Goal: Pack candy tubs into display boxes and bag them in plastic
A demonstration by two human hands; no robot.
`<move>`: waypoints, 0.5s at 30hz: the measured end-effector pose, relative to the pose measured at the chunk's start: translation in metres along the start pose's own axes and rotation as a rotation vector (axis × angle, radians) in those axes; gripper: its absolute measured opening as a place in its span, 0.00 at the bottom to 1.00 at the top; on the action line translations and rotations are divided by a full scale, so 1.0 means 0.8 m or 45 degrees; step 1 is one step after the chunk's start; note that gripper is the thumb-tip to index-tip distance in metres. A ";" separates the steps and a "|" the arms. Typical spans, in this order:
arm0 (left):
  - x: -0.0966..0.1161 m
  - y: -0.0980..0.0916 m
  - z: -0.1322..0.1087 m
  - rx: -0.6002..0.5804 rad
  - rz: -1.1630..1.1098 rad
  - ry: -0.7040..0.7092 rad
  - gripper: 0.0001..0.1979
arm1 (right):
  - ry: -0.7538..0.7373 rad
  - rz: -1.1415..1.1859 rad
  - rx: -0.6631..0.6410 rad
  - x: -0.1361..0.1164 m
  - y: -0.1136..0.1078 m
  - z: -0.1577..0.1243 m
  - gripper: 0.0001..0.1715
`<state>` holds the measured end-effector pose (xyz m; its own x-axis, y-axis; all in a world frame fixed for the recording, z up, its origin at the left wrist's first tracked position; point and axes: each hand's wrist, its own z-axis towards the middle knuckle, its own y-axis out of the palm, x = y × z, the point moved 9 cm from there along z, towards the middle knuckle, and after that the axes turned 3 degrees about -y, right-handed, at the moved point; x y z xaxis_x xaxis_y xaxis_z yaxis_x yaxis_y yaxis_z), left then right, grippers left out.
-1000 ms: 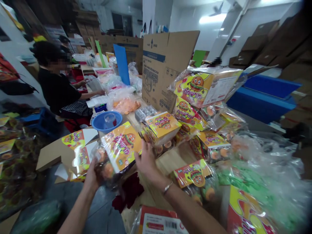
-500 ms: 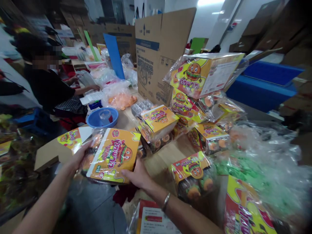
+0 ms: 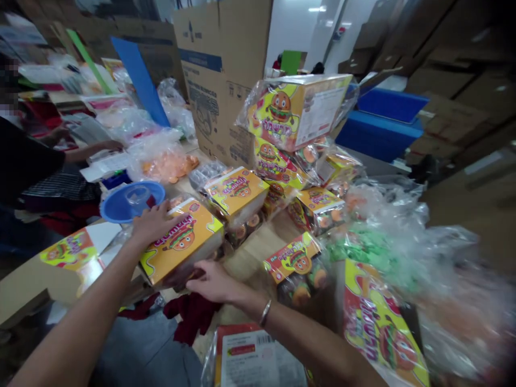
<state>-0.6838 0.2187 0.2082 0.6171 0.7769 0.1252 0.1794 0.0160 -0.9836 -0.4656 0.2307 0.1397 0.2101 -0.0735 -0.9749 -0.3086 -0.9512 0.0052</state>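
Left hand (image 3: 155, 221) is laid across the top of the burger-print pack (image 3: 185, 242), fingers spread out flat-ish, not clenched. Right hand (image 3: 213, 282) is half-curled low at its near right side, and honestly can't tell if it's gripping or just touching. Pack's by the left edge of the table (image 3: 248, 260), between the blue bowl (image 3: 108, 210) and a second pack (image 3: 236, 193).

What'd worry me: with that edge so close, a shove leftward could send the pack over onto the open printed carton (image 3: 24, 277) or the floor (image 3: 151, 357). Dark red cloth (image 3: 193, 314) at the same edge could get dragged along too. Bowl's right past the left hand, so a careless knuckle might knock it. Top bagged pack (image 3: 298, 110) on the back stack looks slippery, could slide if bumped.

Containers: bowl has a clear cup (image 3: 136, 196) in it, plus a dark red bit (image 3: 150, 201), can't tell if that's in the cup. Clear bag of orange pieces (image 3: 169, 164) further back from the bowl, green pieces (image 3: 363, 247) in film over on the right side. Second pack shows round burger-looking bits under its sleeve. Big cardboard box (image 3: 213, 102) behind, can't see inside
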 end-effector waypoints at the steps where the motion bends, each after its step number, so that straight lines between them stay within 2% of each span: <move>1: 0.001 -0.002 -0.003 -0.001 0.013 0.001 0.48 | -0.099 -0.161 -0.027 -0.005 -0.010 -0.015 0.17; 2: 0.003 -0.007 -0.005 0.030 0.025 0.001 0.47 | -0.194 -0.330 0.001 -0.010 -0.029 -0.031 0.19; 4: 0.018 -0.025 -0.020 0.256 0.022 0.024 0.45 | -0.334 -0.611 0.228 -0.018 -0.098 -0.068 0.20; 6: 0.053 -0.035 -0.059 0.574 -0.102 0.107 0.40 | -0.345 -0.803 0.595 -0.016 -0.197 -0.114 0.18; 7: 0.077 -0.028 -0.085 0.671 -0.224 0.181 0.37 | -0.274 -0.872 0.796 -0.008 -0.251 -0.138 0.18; 8: 0.105 -0.007 -0.110 0.651 -0.381 0.258 0.33 | -0.150 -0.921 0.971 0.006 -0.302 -0.162 0.17; 9: 0.139 0.028 -0.131 0.498 -0.554 0.347 0.30 | 0.019 -0.923 1.074 0.026 -0.346 -0.182 0.18; 10: 0.179 0.074 -0.150 0.215 -0.712 0.452 0.28 | 0.199 -0.869 1.096 0.050 -0.380 -0.195 0.17; 11: 0.215 0.123 -0.167 -0.081 -0.873 0.482 0.29 | 0.340 -0.802 1.076 0.073 -0.403 -0.203 0.16; 12: 0.240 0.167 -0.179 -0.316 -1.037 0.406 0.33 | 0.434 -0.733 1.035 0.092 -0.417 -0.206 0.16; 13: 0.259 0.202 -0.186 -0.469 -1.176 0.302 0.37 | 0.478 -0.678 0.998 0.106 -0.424 -0.205 0.16; 15: 0.282 0.249 -0.183 -0.670 -1.421 0.104 0.41 | 0.448 -0.624 0.993 0.117 -0.427 -0.195 0.16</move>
<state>-0.3967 0.3048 0.0591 -0.0288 0.4584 0.8883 0.9126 0.3746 -0.1637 -0.1953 0.5022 0.0813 0.7033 0.0710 -0.7074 -0.6122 -0.4452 -0.6534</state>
